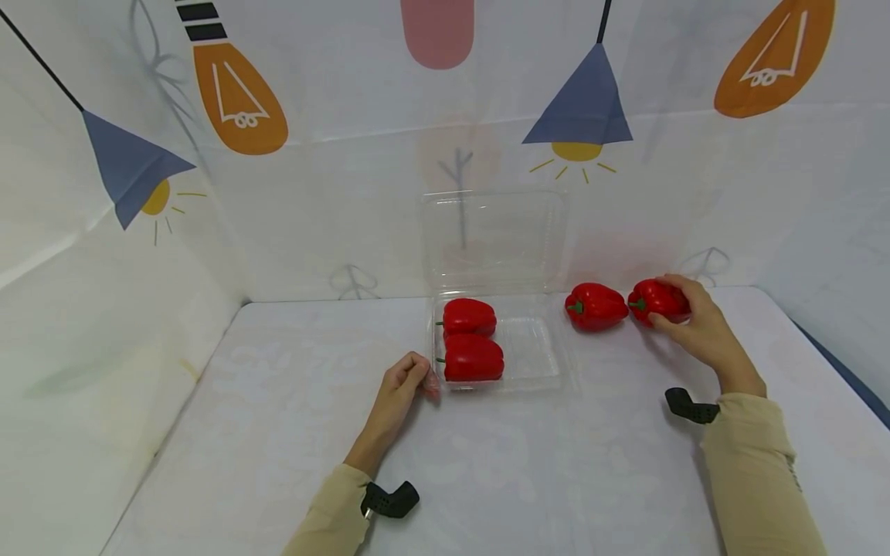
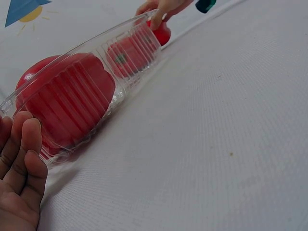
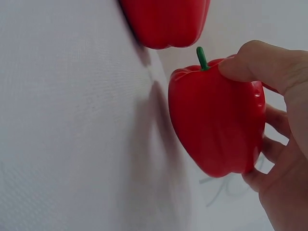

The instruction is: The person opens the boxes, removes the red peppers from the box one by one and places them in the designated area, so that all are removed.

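My right hand [image 1: 702, 336] grips a red bell pepper [image 3: 216, 120] with a green stem, thumb by the stem and fingers around the far side. Just left of it, another red bell pepper [image 1: 596, 306] lies on the table. A clear plastic clamshell box [image 1: 531, 351] stands in the middle with its lid [image 1: 495, 241] raised at the back. Two red bell peppers, a rear one [image 1: 469, 317] and a front one [image 1: 474, 358], lie along the box's left side. At the front left corner, my left hand [image 1: 399, 390] pinches the box's rim.
A white cloth covers the table [image 1: 292, 432]. Behind it hangs a pale printed curtain [image 1: 334, 216] with lamps and bulbs, and another pale sheet [image 1: 104, 332] rises on the left. Black wrist devices sit on both sleeves.
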{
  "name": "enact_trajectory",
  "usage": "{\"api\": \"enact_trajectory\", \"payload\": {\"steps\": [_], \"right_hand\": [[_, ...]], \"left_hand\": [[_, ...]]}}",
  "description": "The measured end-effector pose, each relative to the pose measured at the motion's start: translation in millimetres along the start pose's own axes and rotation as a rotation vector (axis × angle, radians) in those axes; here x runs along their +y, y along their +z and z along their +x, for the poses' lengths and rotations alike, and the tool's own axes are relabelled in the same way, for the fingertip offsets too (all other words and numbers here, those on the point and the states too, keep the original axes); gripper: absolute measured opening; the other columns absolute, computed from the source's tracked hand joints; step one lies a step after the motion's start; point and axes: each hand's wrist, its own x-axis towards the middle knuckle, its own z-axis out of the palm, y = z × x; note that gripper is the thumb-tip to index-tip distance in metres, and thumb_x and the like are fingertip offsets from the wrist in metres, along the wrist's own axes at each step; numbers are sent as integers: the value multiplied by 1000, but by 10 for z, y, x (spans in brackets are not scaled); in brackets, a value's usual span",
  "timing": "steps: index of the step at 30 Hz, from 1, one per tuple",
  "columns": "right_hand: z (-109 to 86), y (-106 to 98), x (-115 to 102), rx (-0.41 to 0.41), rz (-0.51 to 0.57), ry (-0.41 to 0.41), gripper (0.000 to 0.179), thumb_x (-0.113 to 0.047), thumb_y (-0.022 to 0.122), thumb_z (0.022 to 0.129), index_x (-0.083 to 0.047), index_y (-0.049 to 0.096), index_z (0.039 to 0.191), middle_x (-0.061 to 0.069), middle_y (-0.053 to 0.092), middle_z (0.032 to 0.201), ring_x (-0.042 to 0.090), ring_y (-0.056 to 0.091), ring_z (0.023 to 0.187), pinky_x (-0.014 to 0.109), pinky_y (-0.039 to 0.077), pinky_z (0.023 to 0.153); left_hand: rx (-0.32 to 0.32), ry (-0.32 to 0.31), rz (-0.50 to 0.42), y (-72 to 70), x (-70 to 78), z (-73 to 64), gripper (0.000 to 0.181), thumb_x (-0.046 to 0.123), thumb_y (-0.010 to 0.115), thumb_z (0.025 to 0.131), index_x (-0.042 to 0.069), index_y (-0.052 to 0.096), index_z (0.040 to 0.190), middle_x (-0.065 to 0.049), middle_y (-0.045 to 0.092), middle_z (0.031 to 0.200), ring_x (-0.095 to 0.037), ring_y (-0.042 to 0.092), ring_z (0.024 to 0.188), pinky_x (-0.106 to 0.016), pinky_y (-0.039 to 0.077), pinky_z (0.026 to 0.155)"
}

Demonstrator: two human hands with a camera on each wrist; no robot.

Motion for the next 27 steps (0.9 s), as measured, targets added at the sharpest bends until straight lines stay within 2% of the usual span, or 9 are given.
{"api": "enact_trajectory", "payload": {"steps": [2, 4, 6, 11, 14, 17, 20, 22, 27], "right_hand": [[2, 6, 8, 8, -7, -9, 65, -9, 64, 88, -5, 31, 143, 29, 31, 143, 47, 33, 124, 37, 31, 110], [5, 14, 13, 14, -13, -18, 64, -9, 64, 87, -5, 32, 143, 29, 33, 142, 47, 33, 123, 19, 29, 103], [12, 24, 15, 20, -12, -24, 63, -8, 64, 87, -4, 33, 142, 29, 34, 141, 46, 34, 122, 16, 28, 98], [28, 55, 15, 30, -5, -23, 64, -4, 65, 85, -3, 34, 141, 29, 34, 139, 46, 33, 123, 39, 33, 101], [30, 72, 20, 31, -14, -21, 64, -4, 64, 86, -3, 33, 141, 29, 34, 140, 47, 33, 123, 34, 35, 100], [41, 94, 25, 34, -13, -19, 63, -4, 62, 86, -3, 33, 142, 28, 33, 141, 48, 32, 124, 35, 36, 103], [58, 123, 38, 43, 15, -29, 62, -1, 61, 85, -1, 33, 141, 29, 31, 143, 50, 28, 127, 58, 34, 105], [65, 142, 47, 53, 40, -36, 61, 0, 60, 84, 0, 34, 140, 30, 29, 144, 51, 26, 129, 71, 28, 98], [59, 154, 70, 62, 63, -40, 59, -1, 59, 85, -1, 36, 140, 29, 29, 145, 51, 23, 132, 72, 23, 101]], "left_hand": [[0, 2, -1, 0, 5, 0, 18, 10, 43, 100, -5, 51, 91, -3, 56, 74, -12, 58, 69, -23, 51, 73], [1, 3, -2, 2, 9, 1, 18, 10, 43, 100, -4, 51, 92, -2, 56, 74, -11, 58, 69, -22, 51, 73], [2, 5, 1, 4, 15, 2, 18, 10, 43, 100, -4, 51, 92, -1, 56, 74, -11, 58, 69, -22, 51, 73], [7, 1, 10, 6, 18, 10, 17, 10, 43, 100, -3, 51, 91, 0, 56, 74, -10, 58, 69, -22, 50, 73], [7, -7, -6, -11, -62, 45, 17, 9, 43, 100, -2, 51, 91, 0, 57, 73, -10, 58, 69, -22, 50, 72], [9, -4, -16, -30, -160, 79, 18, 11, 43, 100, -2, 51, 92, 0, 57, 73, -11, 58, 69, -22, 50, 72], [14, 9, -11, -38, -220, 90, 21, 14, 44, 100, -4, 51, 92, 0, 57, 73, -11, 59, 69, -22, 51, 72], [18, 20, -8, -35, -232, 86, 23, 17, 46, 100, -4, 51, 92, 0, 57, 73, -11, 59, 69, -22, 51, 71], [18, 37, -10, -29, -248, 72, 27, 22, 47, 100, -3, 51, 92, 0, 57, 74, -11, 59, 69, -22, 51, 71]]}}
